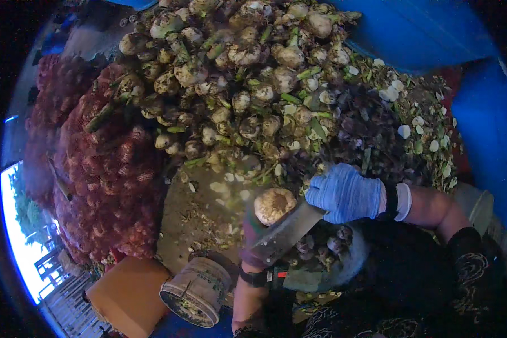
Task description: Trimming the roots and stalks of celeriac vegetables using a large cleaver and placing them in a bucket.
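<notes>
In the lower middle of the head view, my left hand, in a dark glove, holds a large garlic bulb with its pale, round root end turned up. A blue knitted glove covers my right hand, which is closed around a knife handle that the fingers mostly hide. The broad knife blade slants down and left, in front of part of my left hand and close beside the bulb. Beneath the blade, several trimmed purplish bulbs lie in a pale basin.
A large heap of untrimmed garlic fills the far side. Dark purplish bulbs and sliced scraps lie to the right. Full red mesh sacks stand left. Nearer are a tipped bucket, a brown box and blue sheeting.
</notes>
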`<control>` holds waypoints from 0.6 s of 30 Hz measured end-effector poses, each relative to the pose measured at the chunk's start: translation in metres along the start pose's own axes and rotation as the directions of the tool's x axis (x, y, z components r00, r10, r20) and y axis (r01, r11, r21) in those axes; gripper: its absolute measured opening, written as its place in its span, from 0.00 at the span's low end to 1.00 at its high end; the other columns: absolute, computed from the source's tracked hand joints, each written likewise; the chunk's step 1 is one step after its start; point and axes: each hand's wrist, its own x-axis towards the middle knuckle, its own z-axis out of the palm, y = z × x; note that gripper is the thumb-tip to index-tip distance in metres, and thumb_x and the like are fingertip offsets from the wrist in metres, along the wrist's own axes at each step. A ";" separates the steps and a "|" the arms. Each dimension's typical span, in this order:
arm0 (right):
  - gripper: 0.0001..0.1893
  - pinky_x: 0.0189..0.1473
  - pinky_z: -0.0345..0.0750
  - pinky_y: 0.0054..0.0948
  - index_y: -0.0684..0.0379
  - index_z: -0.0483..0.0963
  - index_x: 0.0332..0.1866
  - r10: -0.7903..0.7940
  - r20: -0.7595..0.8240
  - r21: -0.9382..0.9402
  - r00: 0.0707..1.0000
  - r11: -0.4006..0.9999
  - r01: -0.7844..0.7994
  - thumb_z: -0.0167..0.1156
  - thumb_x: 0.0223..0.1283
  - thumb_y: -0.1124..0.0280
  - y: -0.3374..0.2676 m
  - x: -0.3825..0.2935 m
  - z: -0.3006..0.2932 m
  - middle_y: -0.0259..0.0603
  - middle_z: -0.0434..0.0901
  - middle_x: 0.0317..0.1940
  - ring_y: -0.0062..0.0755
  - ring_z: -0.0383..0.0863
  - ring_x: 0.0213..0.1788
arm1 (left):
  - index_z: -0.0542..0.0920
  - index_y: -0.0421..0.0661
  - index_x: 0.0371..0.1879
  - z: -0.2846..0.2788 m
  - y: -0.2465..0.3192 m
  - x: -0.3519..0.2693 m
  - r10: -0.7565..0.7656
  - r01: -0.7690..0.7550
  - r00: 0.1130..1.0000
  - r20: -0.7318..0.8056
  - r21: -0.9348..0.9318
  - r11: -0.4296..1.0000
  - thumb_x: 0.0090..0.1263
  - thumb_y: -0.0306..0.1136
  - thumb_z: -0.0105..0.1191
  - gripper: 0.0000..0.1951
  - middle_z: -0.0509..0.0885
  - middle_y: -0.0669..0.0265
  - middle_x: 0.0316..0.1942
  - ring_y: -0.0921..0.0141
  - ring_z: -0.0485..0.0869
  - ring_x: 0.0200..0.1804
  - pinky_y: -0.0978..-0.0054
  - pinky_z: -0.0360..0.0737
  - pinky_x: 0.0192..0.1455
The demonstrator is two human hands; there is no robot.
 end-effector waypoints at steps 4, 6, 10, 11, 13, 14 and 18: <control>0.23 0.25 0.70 0.43 0.55 0.75 0.39 0.018 -0.028 0.017 0.999 1.000 -0.018 0.63 0.37 0.52 0.006 -0.007 0.006 0.40 0.74 0.31 0.44 0.77 0.27 | 0.68 0.40 0.57 -0.003 -0.025 0.007 -0.042 0.042 0.999 0.001 -0.093 0.995 0.66 0.35 0.51 0.21 0.77 0.60 0.51 0.66 0.78 0.52 0.68 0.76 0.55; 0.24 0.25 0.70 0.43 0.55 0.75 0.40 0.050 0.039 0.009 0.998 0.999 -0.051 0.63 0.36 0.52 0.009 -0.007 0.009 0.40 0.74 0.31 0.44 0.77 0.27 | 0.69 0.40 0.56 -0.005 -0.036 0.006 -0.051 0.052 0.999 0.015 -0.113 0.992 0.66 0.34 0.50 0.20 0.77 0.61 0.50 0.66 0.78 0.51 0.69 0.77 0.54; 0.21 0.25 0.71 0.43 0.55 0.74 0.36 0.043 -0.002 0.011 0.999 0.999 -0.043 0.63 0.36 0.54 0.019 -0.010 0.027 0.40 0.74 0.29 0.44 0.78 0.28 | 0.70 0.40 0.54 -0.012 -0.059 0.006 -0.058 0.061 0.998 0.024 -0.134 0.989 0.67 0.32 0.49 0.18 0.78 0.62 0.47 0.68 0.79 0.48 0.70 0.78 0.51; 0.19 0.25 0.72 0.44 0.54 0.73 0.35 0.027 -0.013 0.007 1.000 1.000 -0.027 0.62 0.37 0.55 0.021 -0.010 0.030 0.41 0.75 0.29 0.45 0.78 0.27 | 0.71 0.40 0.54 -0.014 -0.065 0.007 -0.050 0.054 0.998 0.028 -0.141 0.989 0.67 0.32 0.48 0.17 0.79 0.63 0.47 0.69 0.80 0.47 0.71 0.78 0.51; 0.16 0.25 0.73 0.45 0.54 0.73 0.33 0.003 -0.079 0.029 0.997 1.000 0.000 0.62 0.38 0.57 0.029 -0.011 0.039 0.42 0.75 0.28 0.46 0.79 0.27 | 0.71 0.40 0.53 -0.012 -0.071 0.007 -0.034 0.037 0.999 0.023 -0.123 0.992 0.67 0.31 0.48 0.16 0.79 0.63 0.46 0.69 0.80 0.46 0.72 0.79 0.50; 0.16 0.26 0.73 0.45 0.54 0.73 0.32 -0.006 -0.135 0.056 0.991 0.998 0.013 0.61 0.39 0.57 0.033 -0.012 0.044 0.42 0.75 0.28 0.46 0.79 0.27 | 0.71 0.40 0.53 -0.011 -0.071 0.005 -0.038 0.040 0.999 0.031 -0.074 0.996 0.67 0.31 0.48 0.16 0.79 0.64 0.46 0.70 0.80 0.46 0.71 0.79 0.49; 0.13 0.29 0.74 0.45 0.55 0.75 0.30 0.114 -0.214 0.130 0.970 0.988 -0.087 0.60 0.40 0.59 0.058 -0.017 0.073 0.45 0.76 0.25 0.48 0.79 0.27 | 0.72 0.42 0.53 -0.033 -0.062 -0.003 -0.081 0.007 0.921 0.380 0.190 0.982 0.65 0.34 0.51 0.18 0.79 0.63 0.48 0.69 0.79 0.48 0.70 0.76 0.52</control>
